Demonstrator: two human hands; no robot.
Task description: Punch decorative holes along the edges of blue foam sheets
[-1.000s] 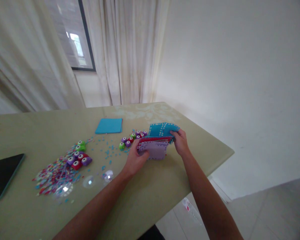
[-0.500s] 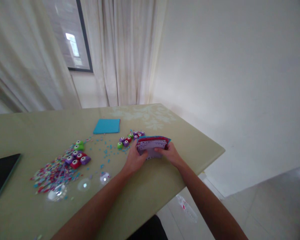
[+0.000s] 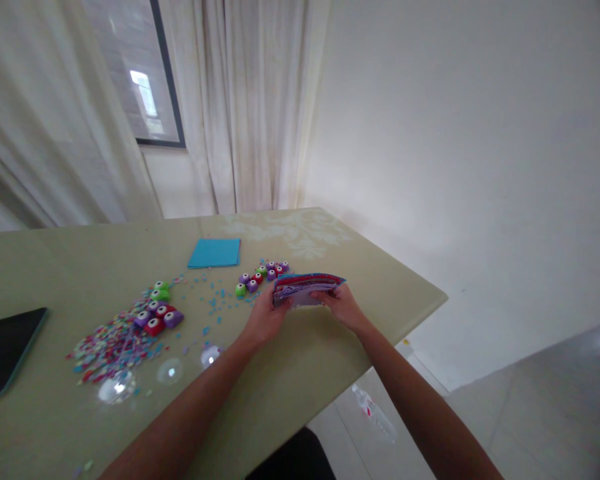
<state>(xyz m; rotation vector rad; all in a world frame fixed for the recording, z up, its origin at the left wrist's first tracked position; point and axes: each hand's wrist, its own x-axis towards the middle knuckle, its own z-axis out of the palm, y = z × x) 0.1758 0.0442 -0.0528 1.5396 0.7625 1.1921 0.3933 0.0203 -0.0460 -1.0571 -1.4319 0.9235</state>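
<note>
"Left hand (image 3: 266, 319) and right hand (image 3: 343, 305): report state."

"Both closed. Left grips the near-left end of the sheet stack (image 3: 307, 288), thumb on the front face; right pinches the opposite end, thumb likewise in front. From where I stand, I cannot tell whether the lower edge touches the table (image 3: 280, 393)."

"Specify layer order."

"Purple sheets face the person, red behind them, blue at the rear. The top edge bows."

"Location of adjacent items?"

"Just beyond the left hand: the far eyed blocks (image 3: 263, 275), in purple, red and green. Farther back and to the left: a flat blue pad (image 3: 214, 253). Blue bits lie scattered between the two block groups."

"Left section?"

"The near eyed blocks (image 3: 157, 319) sit at the edge of the confetti pile (image 3: 113, 347). Three clear domes (image 3: 170, 371) form a row on the near side. At far left, a dark tablet (image 3: 10, 347) lies flat."

"Floor level?"

"One clear bottle (image 3: 375, 413), on its side beside the table, below the right forearm."
</note>
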